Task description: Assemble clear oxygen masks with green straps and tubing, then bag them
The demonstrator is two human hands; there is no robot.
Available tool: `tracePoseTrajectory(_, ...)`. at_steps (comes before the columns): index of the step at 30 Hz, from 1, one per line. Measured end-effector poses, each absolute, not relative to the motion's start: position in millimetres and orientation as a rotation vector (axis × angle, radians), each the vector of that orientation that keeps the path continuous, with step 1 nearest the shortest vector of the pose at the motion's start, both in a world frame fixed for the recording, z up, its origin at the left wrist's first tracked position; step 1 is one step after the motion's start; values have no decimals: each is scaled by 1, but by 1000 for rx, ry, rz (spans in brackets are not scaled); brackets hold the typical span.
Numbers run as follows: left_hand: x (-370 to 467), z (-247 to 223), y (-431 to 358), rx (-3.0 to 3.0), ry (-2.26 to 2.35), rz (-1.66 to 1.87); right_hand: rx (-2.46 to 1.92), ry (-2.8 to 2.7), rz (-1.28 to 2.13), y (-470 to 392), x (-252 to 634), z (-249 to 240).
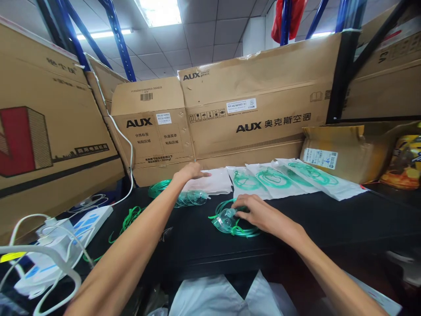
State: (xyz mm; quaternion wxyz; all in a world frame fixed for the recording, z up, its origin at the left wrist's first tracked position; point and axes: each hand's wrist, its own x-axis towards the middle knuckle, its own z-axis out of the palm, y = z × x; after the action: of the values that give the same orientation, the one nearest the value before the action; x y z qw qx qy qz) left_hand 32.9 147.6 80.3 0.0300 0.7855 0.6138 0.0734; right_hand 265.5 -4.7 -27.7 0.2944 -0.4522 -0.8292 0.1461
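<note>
A clear mask with coiled green tubing [226,220] lies on the black table, tied with a green band. My right hand [255,212] is on its right side, fingers curled round the mask's upper part. Farther back, my left hand [191,171] reaches over a stack of white bags [219,181]; its fingers are partly spread, and the fingertips are at the bags' left back part. Several clear masks [192,199] lie in a row in front of the bags, beside a green tubing coil [158,188]. Four white bags with green tubing [274,177] lie to the right.
Green ties [131,217] lie left of my left forearm. A white power strip [88,224] with cables is at the left. Cardboard sheets [256,105] stand behind the table. An open carton [338,153] and a yellow package [403,162] are at the back right.
</note>
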Motion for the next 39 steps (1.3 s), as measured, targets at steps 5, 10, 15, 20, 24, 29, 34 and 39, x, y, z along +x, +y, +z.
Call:
tracePoseTrajectory(5, 40, 60, 61, 2555, 1541, 663, -1137, -2197, 326, 0, 264, -31)
tracePoseTrajectory(10, 43, 10, -12, 2326, 1225, 933, -1058, -2207, 218, 5, 256, -47)
tracePoseTrajectory(15, 38, -4, -19, 2052, 1195, 886, -957, -2267, 106, -3, 250, -40)
tracePoseTrajectory(20, 37, 4, -4, 1883, 1024, 703, -865, -2281, -60, -1, 256, -33)
tracePoseTrajectory(24, 39, 5, 6, 1588, 910, 561, -791, -2293, -197, 8, 262, -38)
tracePoseTrajectory(29, 44, 3, 11, 1367, 818, 493, -734, -2290, -309, 11, 264, -40)
tracePoseTrajectory(34, 44, 3, 11, 1396, 875, 498, -690, -2260, -361, 11, 262, -38)
tracePoseTrajectory(39, 46, 1, 12, 1411, 965, 524, -646, -2264, -381, 12, 264, -39)
